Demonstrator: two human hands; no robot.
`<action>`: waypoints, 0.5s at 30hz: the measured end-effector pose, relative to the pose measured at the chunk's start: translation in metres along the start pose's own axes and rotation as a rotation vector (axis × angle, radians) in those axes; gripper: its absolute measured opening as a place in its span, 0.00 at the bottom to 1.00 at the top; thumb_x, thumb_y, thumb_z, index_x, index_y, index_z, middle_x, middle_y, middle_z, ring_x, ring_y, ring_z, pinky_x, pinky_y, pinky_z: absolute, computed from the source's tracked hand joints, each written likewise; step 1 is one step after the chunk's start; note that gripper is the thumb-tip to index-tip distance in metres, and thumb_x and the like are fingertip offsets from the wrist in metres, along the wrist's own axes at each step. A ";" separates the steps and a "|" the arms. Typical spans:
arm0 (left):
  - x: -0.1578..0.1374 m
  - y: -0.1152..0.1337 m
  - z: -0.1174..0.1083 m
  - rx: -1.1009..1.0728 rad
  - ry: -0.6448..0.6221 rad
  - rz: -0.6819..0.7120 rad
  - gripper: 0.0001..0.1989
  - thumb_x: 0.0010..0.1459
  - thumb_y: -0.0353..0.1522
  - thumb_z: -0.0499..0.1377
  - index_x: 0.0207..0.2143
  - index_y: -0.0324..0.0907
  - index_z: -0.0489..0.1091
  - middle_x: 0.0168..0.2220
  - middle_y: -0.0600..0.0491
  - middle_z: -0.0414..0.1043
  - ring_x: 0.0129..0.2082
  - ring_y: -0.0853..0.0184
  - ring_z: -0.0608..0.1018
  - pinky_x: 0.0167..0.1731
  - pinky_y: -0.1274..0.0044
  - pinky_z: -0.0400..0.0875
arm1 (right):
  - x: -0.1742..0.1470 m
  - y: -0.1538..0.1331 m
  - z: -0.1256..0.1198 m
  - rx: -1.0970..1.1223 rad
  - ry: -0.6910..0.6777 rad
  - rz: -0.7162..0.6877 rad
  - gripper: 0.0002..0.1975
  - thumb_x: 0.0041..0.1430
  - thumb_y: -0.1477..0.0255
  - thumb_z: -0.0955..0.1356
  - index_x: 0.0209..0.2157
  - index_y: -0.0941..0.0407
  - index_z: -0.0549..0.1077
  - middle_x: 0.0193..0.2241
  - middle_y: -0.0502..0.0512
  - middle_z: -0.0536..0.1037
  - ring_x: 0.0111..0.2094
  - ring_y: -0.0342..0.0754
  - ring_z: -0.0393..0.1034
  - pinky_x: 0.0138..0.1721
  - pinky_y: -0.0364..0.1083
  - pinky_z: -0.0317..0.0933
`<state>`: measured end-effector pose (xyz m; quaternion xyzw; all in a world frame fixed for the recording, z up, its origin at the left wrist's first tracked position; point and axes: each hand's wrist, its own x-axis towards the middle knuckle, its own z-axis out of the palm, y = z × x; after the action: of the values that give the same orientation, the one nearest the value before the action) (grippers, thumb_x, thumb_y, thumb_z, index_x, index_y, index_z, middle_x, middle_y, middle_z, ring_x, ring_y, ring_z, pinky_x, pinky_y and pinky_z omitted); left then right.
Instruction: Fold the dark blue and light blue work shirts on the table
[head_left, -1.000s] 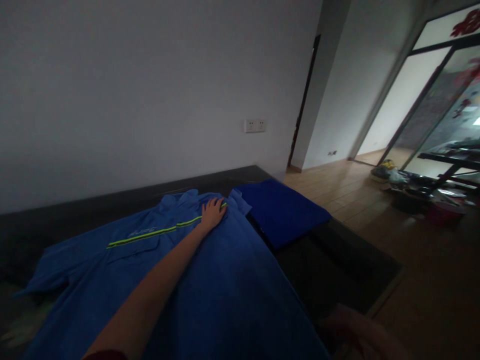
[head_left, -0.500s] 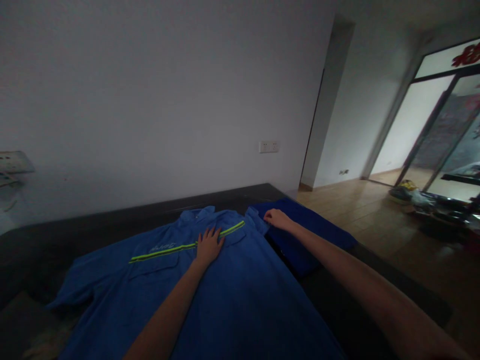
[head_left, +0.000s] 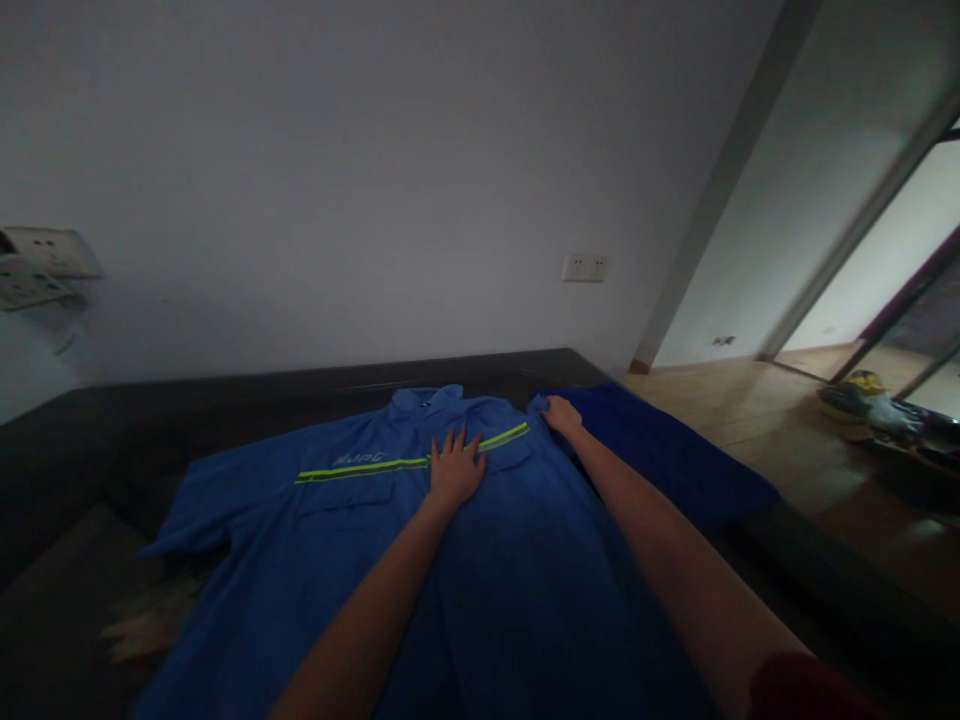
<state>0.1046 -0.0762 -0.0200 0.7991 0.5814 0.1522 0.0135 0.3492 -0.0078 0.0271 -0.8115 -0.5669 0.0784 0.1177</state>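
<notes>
through the head camera i view a blue shirt (head_left: 495, 560) spread face up on a dark surface (head_left: 247, 385), its collar (head_left: 442, 397) toward the wall (head_left: 375, 180) and its lower part running toward the viewer. a yellow-green stripe (head_left: 360, 468) crosses the chest, with pale lettering (head_left: 358, 459) just above it and a pocket flap (head_left: 345, 494) below. my left hand (head_left: 455, 472) lies palm down on the middle of the chest, its fingers wide and their tips over the stripe. my right hand (head_left: 562, 415) is narrow, its fingers pinched on the shirt's edge near the shoulder, beyond the stripe's end. one sleeve (head_left: 202, 500) stretches out at the opposite side. a deeper blue cloth (head_left: 690, 460) lies flat beside the shirt, partly beneath my right forearm; a dark red cuff (head_left: 806, 688) shows at the lower margin. a double socket (head_left: 585, 267) sits on the wall, and farther off, on a wooden floor (head_left: 705, 390), i note a blurred heap of objects (head_left: 892, 412).
</notes>
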 end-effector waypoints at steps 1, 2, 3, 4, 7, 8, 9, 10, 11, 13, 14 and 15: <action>0.000 0.000 -0.001 -0.002 -0.002 0.000 0.24 0.62 0.44 0.43 0.59 0.53 0.60 0.63 0.50 0.57 0.64 0.54 0.56 0.60 0.53 0.45 | 0.003 0.004 -0.002 0.015 0.028 0.009 0.16 0.60 0.67 0.65 0.49 0.57 0.70 0.49 0.65 0.74 0.52 0.56 0.68 0.48 0.49 0.62; 0.000 0.000 -0.001 -0.003 -0.001 0.002 0.24 0.62 0.44 0.43 0.59 0.53 0.61 0.63 0.50 0.57 0.64 0.53 0.56 0.60 0.53 0.45 | 0.006 0.008 -0.006 0.030 0.059 0.016 0.17 0.61 0.68 0.65 0.50 0.58 0.69 0.50 0.65 0.73 0.53 0.56 0.67 0.49 0.49 0.61; 0.000 0.000 -0.001 -0.002 0.001 0.004 0.24 0.62 0.44 0.43 0.59 0.52 0.61 0.63 0.50 0.57 0.64 0.53 0.56 0.60 0.53 0.45 | 0.009 0.012 -0.011 0.046 0.089 0.021 0.18 0.61 0.69 0.65 0.52 0.59 0.68 0.51 0.66 0.72 0.53 0.56 0.67 0.49 0.49 0.61; 0.000 0.000 -0.001 -0.002 0.007 0.005 0.24 0.62 0.43 0.43 0.59 0.52 0.61 0.63 0.50 0.57 0.63 0.53 0.56 0.60 0.53 0.45 | 0.012 0.016 -0.018 0.062 0.115 0.022 0.18 0.61 0.70 0.64 0.52 0.60 0.68 0.51 0.66 0.72 0.53 0.55 0.66 0.50 0.48 0.60; 0.000 0.000 0.001 -0.003 0.016 0.011 0.24 0.62 0.43 0.44 0.59 0.52 0.61 0.63 0.49 0.57 0.63 0.53 0.56 0.60 0.52 0.46 | 0.023 0.030 -0.041 0.118 0.162 -0.002 0.17 0.59 0.73 0.65 0.50 0.61 0.70 0.51 0.64 0.73 0.52 0.53 0.67 0.50 0.45 0.60; 0.000 -0.001 0.002 -0.003 0.013 0.010 0.24 0.62 0.43 0.44 0.59 0.52 0.60 0.63 0.49 0.57 0.63 0.52 0.56 0.60 0.51 0.46 | 0.026 0.034 -0.049 0.139 0.166 -0.015 0.16 0.59 0.74 0.65 0.49 0.61 0.72 0.49 0.62 0.74 0.51 0.52 0.68 0.49 0.44 0.60; 0.001 -0.001 0.002 -0.004 0.008 0.009 0.24 0.62 0.43 0.44 0.59 0.52 0.60 0.63 0.49 0.57 0.63 0.53 0.56 0.60 0.51 0.46 | 0.029 0.038 -0.056 0.163 0.163 -0.031 0.16 0.58 0.75 0.65 0.48 0.61 0.73 0.47 0.61 0.76 0.49 0.51 0.69 0.47 0.43 0.61; 0.001 -0.001 0.002 -0.004 0.003 0.006 0.24 0.62 0.43 0.44 0.60 0.53 0.60 0.63 0.49 0.56 0.63 0.53 0.56 0.60 0.52 0.46 | 0.031 0.042 -0.062 0.187 0.155 -0.049 0.15 0.57 0.76 0.65 0.46 0.61 0.74 0.45 0.59 0.77 0.46 0.49 0.71 0.45 0.42 0.62; 0.001 -0.001 0.003 -0.003 -0.002 0.002 0.24 0.62 0.43 0.44 0.60 0.54 0.60 0.63 0.50 0.56 0.64 0.53 0.56 0.60 0.52 0.46 | 0.032 0.046 -0.066 0.211 0.143 -0.066 0.15 0.56 0.76 0.66 0.45 0.60 0.75 0.43 0.57 0.78 0.43 0.48 0.72 0.43 0.41 0.63; 0.002 -0.001 0.003 -0.003 -0.004 -0.003 0.24 0.62 0.44 0.44 0.60 0.55 0.59 0.63 0.51 0.56 0.64 0.54 0.56 0.60 0.53 0.45 | 0.032 0.055 -0.070 0.253 0.115 -0.089 0.15 0.55 0.78 0.66 0.45 0.60 0.76 0.39 0.55 0.80 0.38 0.46 0.73 0.39 0.39 0.64; 0.002 -0.001 0.003 -0.003 -0.002 -0.002 0.24 0.62 0.44 0.44 0.60 0.56 0.59 0.63 0.52 0.56 0.64 0.54 0.55 0.60 0.53 0.45 | 0.031 0.060 -0.070 0.267 0.102 -0.093 0.16 0.54 0.79 0.67 0.45 0.60 0.76 0.38 0.55 0.80 0.36 0.45 0.74 0.38 0.39 0.64; 0.002 -0.001 0.004 -0.002 0.001 -0.001 0.24 0.62 0.44 0.44 0.59 0.56 0.59 0.63 0.52 0.56 0.64 0.54 0.55 0.60 0.53 0.45 | 0.029 0.065 -0.068 0.275 0.093 -0.088 0.17 0.52 0.81 0.67 0.45 0.60 0.76 0.37 0.55 0.80 0.34 0.44 0.73 0.37 0.38 0.64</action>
<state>0.1051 -0.0736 -0.0234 0.7986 0.5818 0.1531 0.0140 0.4357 -0.0086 0.0747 -0.7649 -0.5798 0.1126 0.2571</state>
